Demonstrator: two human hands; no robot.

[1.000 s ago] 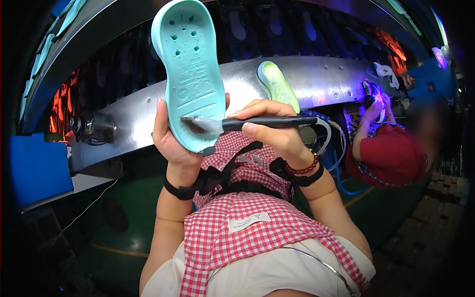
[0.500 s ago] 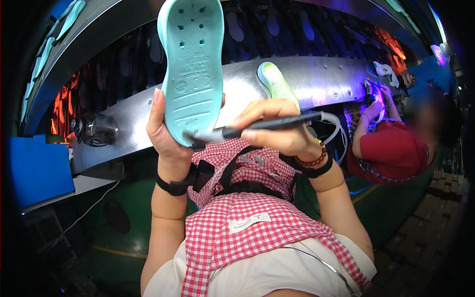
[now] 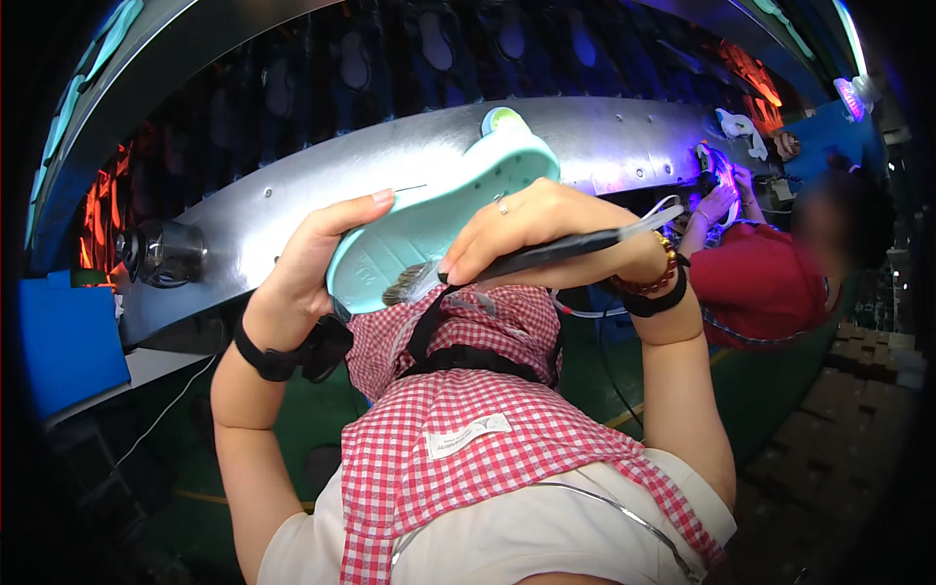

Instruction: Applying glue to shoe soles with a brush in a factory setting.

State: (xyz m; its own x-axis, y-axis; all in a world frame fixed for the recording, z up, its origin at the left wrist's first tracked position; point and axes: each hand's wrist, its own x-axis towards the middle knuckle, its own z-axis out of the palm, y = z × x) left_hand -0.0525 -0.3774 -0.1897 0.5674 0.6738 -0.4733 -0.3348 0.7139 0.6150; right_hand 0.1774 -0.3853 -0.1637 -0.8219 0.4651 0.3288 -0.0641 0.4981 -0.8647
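My left hand [image 3: 310, 255] grips a light aqua shoe sole [image 3: 421, 222] by its near end, thumb along the edge. The sole slants up to the right, with ridges near my left hand and small holes toward the far end. Closed around a black-handled brush [image 3: 556, 253] is my right hand [image 3: 551, 222]. A pale tube runs off the handle's back end. The brush's bristles [image 3: 413, 283] lie against the sole's near end. Behind the held sole, a second, yellow-green sole [image 3: 504, 119] rests on the metal ledge and is mostly hidden.
The shiny metal ledge [image 3: 609, 146] curves across in front of me. Beyond it stand dark rows of sole shapes [image 3: 436, 44]. On the left are a glass jar [image 3: 174, 255] and a blue box [image 3: 70, 336]. A co-worker in a red top [image 3: 760, 283] works at the right.
The sole has swung from nearly upright to slanting right, its far end lower. My left hand has shifted left with it. The brush stays at the sole's near end.
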